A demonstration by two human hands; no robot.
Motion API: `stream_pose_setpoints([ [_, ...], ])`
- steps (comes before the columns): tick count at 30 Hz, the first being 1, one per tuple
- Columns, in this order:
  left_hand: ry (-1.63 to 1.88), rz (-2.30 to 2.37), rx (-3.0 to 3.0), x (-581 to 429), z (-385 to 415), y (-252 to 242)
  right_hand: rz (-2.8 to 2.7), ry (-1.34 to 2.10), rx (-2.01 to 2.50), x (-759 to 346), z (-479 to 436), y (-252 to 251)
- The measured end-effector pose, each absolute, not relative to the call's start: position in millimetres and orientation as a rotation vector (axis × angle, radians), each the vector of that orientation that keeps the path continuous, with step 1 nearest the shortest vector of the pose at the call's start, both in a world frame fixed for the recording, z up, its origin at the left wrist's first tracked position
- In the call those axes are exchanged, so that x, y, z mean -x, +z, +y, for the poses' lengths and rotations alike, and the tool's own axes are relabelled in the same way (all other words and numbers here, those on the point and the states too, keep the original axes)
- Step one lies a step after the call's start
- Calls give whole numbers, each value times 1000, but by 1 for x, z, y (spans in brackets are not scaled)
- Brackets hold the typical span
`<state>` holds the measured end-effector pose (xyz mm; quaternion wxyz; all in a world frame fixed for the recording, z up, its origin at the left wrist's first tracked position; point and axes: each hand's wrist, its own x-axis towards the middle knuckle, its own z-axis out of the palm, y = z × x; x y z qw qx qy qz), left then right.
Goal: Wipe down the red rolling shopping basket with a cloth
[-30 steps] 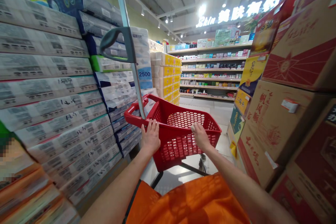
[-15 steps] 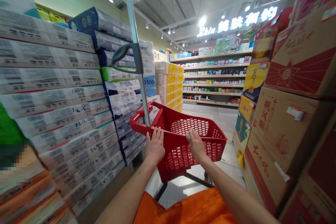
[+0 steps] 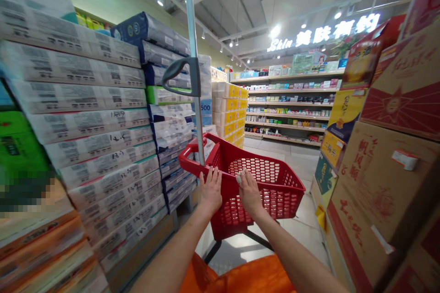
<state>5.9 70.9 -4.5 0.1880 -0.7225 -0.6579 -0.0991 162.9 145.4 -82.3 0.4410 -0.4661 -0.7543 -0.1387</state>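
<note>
A red plastic shopping cart (image 3: 222, 219) with a perforated basket stands in front of me. My left hand (image 3: 211, 192) lies on the cart's near side close to the handle, fingers stretched up to the rim. Beside it, my right hand (image 3: 250, 194) presses a small whitish cloth (image 3: 242, 175) against the near rim. Much of the cloth is hidden under the fingers. A metal pole (image 3: 191, 18) with a grey loop grip (image 3: 182, 75) rises at the cart's handle end.
Stacked tissue packs (image 3: 103, 119) form a wall on the left. Cardboard cartons (image 3: 385, 183) are piled on the right. Yellow-and-white packs (image 3: 230, 110) stand beyond the cart, and stocked shelves (image 3: 288, 96) are at the back. An orange garment (image 3: 237, 279) shows below my arms.
My right hand has slid left along the rim with the cloth, closer to my left hand. The left hand stays on the cart. The whole view has shifted slightly.
</note>
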Motion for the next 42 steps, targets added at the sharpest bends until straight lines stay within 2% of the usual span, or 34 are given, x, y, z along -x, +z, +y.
stream_pose_setpoints([
  [7, -284, -1853, 2040, -2, 71, -5, -1705, -214, 1450, -210, 151, -87],
  [16, -359, -1760, 2039, 8, 70, -2, -1819, -144, 951, -102, 152, -62],
  [20, -497, -1878, 1785, 42, 70, 11, -1810, -146, 1140, -145, 153, -68],
  [24, -404, -1978, 1738, 67, 75, 21, -1803, -129, 1252, -153, 152, -64],
  [31, -315, -1915, 1804, 69, 72, 26, -1895, -123, 942, -61, 140, -27],
  [36, -391, -1880, 1821, 73, 61, 12, -2032, -316, 664, -52, 139, -7],
  [39, -423, -1984, 1738, 75, 51, -13, -2178, -433, 561, -63, 133, -24],
  [42, -374, -2097, 1750, 75, 42, -40, -2356, -493, 511, -76, 119, -66],
])
